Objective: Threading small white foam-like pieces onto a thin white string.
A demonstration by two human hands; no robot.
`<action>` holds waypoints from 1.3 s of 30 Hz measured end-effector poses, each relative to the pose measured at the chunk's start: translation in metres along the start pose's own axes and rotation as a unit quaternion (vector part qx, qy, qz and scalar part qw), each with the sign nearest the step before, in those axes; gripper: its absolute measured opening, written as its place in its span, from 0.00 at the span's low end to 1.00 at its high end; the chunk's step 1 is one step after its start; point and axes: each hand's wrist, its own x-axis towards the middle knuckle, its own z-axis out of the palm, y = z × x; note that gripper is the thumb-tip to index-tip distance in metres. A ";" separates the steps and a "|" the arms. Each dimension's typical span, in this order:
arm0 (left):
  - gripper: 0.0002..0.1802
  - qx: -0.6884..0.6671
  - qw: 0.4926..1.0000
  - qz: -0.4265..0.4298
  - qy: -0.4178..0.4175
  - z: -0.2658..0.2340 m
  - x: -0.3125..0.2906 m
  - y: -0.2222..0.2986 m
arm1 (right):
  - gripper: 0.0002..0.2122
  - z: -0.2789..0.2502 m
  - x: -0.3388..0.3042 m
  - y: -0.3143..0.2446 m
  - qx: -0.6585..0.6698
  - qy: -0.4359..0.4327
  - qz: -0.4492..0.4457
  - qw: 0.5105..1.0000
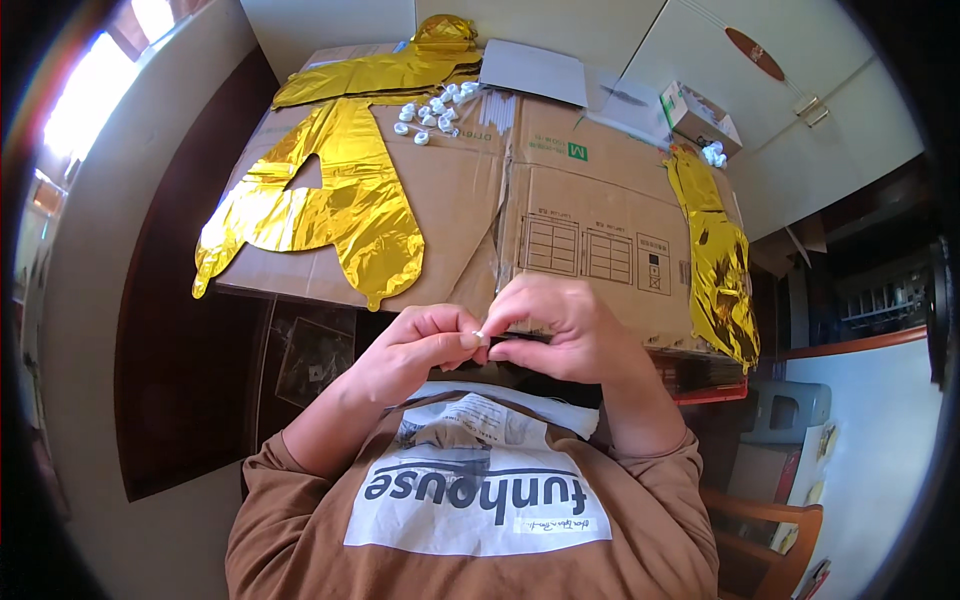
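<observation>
My left hand (428,345) is closed in a pinch on a small white piece (482,339), held in front of my chest near the table's front edge. My right hand (560,325) comes in from the other side; its fingertips meet the same piece, with the thumb a little lower. The fingers cover most of the piece, so its exact kind is hard to make out. Beyond my left hand, a flat gold foil balloon shaped like a letter (375,225) lies on the cardboard. Several small white rolls (430,115) are heaped past its top.
Flattened cardboard (590,190) covers the table. More gold foil balloons lie at the far left (380,75) and right edge (712,245). White sticks (497,108), a pale flat sheet (533,72) and an open box (700,115) sit at the back. A wooden chair (770,515) stands at lower right.
</observation>
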 end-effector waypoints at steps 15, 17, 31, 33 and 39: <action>0.05 0.068 0.992 0.089 -0.056 -0.011 -0.005 0.002 | 0.14 0.026 0.000 0.005 0.026 -0.016 -0.032 0.999; 0.05 0.038 0.995 0.080 -0.039 -0.010 -0.006 0.002 | 0.14 0.032 -0.002 0.008 0.023 0.007 -0.033 0.999; 0.07 0.083 0.978 0.191 0.004 -0.005 0.000 0.001 | 0.17 0.051 -0.008 0.019 0.047 0.147 -0.045 0.987; 0.07 0.095 0.975 0.201 0.010 -0.005 0.000 0.001 | 0.16 0.056 -0.007 0.021 0.052 0.165 -0.052 0.983; 0.08 0.135 0.965 0.224 0.011 -0.002 0.001 -0.003 | 0.14 0.058 -0.009 0.020 0.021 0.165 -0.049 0.985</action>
